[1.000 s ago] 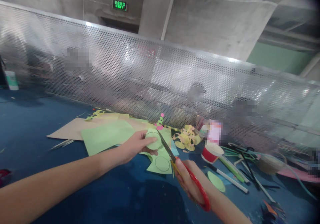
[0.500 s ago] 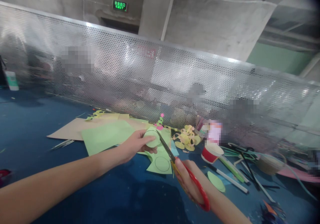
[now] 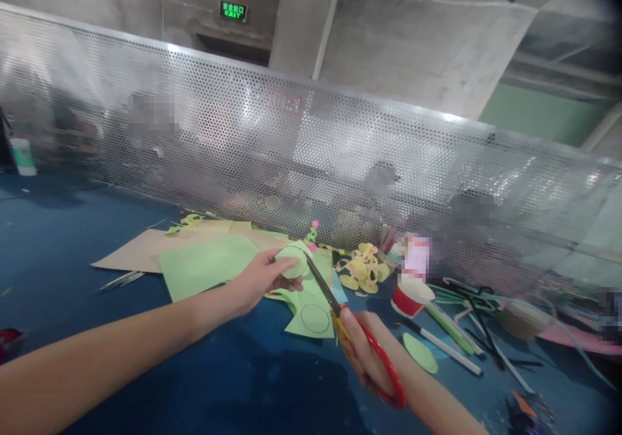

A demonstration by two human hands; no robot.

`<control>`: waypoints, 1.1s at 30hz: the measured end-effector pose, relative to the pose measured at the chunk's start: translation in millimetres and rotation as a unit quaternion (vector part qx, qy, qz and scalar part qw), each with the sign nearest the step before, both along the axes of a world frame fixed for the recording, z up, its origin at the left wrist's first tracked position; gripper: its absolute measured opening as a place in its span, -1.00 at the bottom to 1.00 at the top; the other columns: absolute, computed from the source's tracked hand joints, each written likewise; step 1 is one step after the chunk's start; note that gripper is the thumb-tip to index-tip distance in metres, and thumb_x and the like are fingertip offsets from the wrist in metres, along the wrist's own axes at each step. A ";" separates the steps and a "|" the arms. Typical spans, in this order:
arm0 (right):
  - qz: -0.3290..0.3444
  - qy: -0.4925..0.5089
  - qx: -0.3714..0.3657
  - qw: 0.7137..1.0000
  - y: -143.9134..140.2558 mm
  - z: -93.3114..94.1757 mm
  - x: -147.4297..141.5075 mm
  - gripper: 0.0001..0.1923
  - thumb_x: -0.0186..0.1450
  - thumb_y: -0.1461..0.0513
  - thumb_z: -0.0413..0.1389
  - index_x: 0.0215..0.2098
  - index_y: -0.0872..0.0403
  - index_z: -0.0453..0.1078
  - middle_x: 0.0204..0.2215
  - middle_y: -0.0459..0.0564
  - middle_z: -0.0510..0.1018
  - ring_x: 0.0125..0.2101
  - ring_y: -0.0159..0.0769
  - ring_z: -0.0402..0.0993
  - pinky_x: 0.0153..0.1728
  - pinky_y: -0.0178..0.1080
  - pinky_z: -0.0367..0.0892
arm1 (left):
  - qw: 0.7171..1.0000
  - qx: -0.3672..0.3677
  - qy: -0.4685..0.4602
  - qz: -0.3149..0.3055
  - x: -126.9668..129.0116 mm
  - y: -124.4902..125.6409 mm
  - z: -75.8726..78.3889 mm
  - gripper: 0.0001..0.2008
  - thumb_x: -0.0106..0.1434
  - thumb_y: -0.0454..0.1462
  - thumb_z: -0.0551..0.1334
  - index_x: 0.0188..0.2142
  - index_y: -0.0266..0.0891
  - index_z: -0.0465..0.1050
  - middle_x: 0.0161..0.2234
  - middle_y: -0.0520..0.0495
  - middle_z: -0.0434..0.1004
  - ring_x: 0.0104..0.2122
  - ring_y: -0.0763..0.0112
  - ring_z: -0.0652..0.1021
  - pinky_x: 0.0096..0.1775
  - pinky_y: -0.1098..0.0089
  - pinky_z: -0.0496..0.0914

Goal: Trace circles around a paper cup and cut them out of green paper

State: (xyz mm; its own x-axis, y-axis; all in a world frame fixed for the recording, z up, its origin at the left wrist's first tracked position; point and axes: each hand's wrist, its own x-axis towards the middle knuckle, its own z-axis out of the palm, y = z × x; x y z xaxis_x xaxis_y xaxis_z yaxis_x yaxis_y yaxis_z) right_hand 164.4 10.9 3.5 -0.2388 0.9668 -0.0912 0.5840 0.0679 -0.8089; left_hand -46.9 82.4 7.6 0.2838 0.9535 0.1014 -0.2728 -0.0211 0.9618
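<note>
My left hand (image 3: pixel 260 282) pinches a light green paper piece (image 3: pixel 291 263) with a drawn circle, lifted just above the blue table (image 3: pixel 72 240). The rest of that green sheet (image 3: pixel 311 308) hangs below, with another pencilled circle on it. My right hand (image 3: pixel 369 354) grips red-handled scissors (image 3: pixel 357 331); their blades reach up to the edge of the green circle by my left fingers.
Green and brown paper sheets (image 3: pixel 204 260) lie behind my left hand. Yellow paper curls (image 3: pixel 362 270), a red and white cup (image 3: pixel 411 295), a cut green disc (image 3: pixel 420 352), pens and sticks (image 3: pixel 457 338) sit to the right. A perforated metal screen (image 3: pixel 311 156) borders the table's far side.
My left hand has turned the green circle and lifted it slightly up and left. The scissors stayed at its edge, the right hand shifting only a little.
</note>
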 end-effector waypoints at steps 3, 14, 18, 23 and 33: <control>0.025 -0.015 -0.012 1.000 2.3 0.5 1.8 -0.29 0.26 -0.31 -0.27 -0.71 0.02 0.07 -0.78 -0.04 0.37 -0.72 -0.36 0.36 -0.59 -0.33 0.30 | 1.000 -0.001 0.002 0.002 -0.4 2.2 -1.5 -0.66 0.07 -0.12 0.40 -0.28 -0.36 0.49 -0.45 -0.05 0.58 -0.49 0.42 0.57 -0.30 0.38 0.45; 0.034 -0.051 0.010 0.998 -2.2 11.6 1.6 -0.19 0.26 -0.32 -0.34 -0.62 0.08 0.35 -0.52 0.13 0.58 -0.45 -0.20 0.53 -0.33 -0.22 0.38 | 0.998 0.013 0.041 -0.050 2.7 -4.0 -4.9 -0.63 0.07 -0.04 0.39 -0.41 -0.35 0.49 -0.53 -0.05 0.56 -0.50 0.40 0.58 -0.31 0.38 0.44; 0.047 -0.060 -0.009 0.997 -5.5 15.2 0.9 -0.22 0.27 -0.31 -0.34 -0.63 0.07 0.30 -0.53 0.14 0.58 -0.46 -0.19 0.53 -0.33 -0.21 0.38 | 0.997 0.025 0.039 -0.056 3.2 -6.8 -2.3 -0.65 0.13 -0.05 0.35 -0.39 -0.35 0.50 -0.50 -0.06 0.57 -0.50 0.40 0.58 -0.34 0.41 0.43; 0.050 -0.031 0.000 0.998 -6.2 18.5 0.8 -0.32 0.26 -0.32 -0.31 -0.60 0.03 0.14 -0.51 0.11 0.58 -0.44 -0.18 0.53 -0.32 -0.20 0.38 | 0.997 0.038 0.045 -0.051 4.7 -9.3 3.1 -0.67 0.14 -0.07 0.34 -0.45 -0.34 0.48 -0.54 -0.04 0.54 -0.53 0.42 0.56 -0.38 0.42 0.43; 0.037 -0.008 -0.009 0.999 -4.6 12.8 -1.7 -0.31 0.27 -0.30 -0.27 -0.62 0.05 0.20 -0.51 0.10 0.58 -0.46 -0.21 0.51 -0.31 -0.20 0.39 | 0.994 0.060 0.083 -0.043 5.9 -9.8 -2.1 -0.61 0.13 -0.01 0.33 -0.35 -0.35 0.52 -0.47 -0.13 0.62 -0.43 0.29 0.63 -0.36 0.40 0.45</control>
State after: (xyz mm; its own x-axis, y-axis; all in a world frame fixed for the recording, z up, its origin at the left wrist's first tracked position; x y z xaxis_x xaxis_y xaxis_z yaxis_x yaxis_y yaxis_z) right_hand 162.7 6.3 16.3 -0.3078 0.9447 -0.1131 0.5906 0.0965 -0.8012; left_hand -41.0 72.6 5.5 0.3856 0.9091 0.1573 -0.1172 -0.1209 0.9857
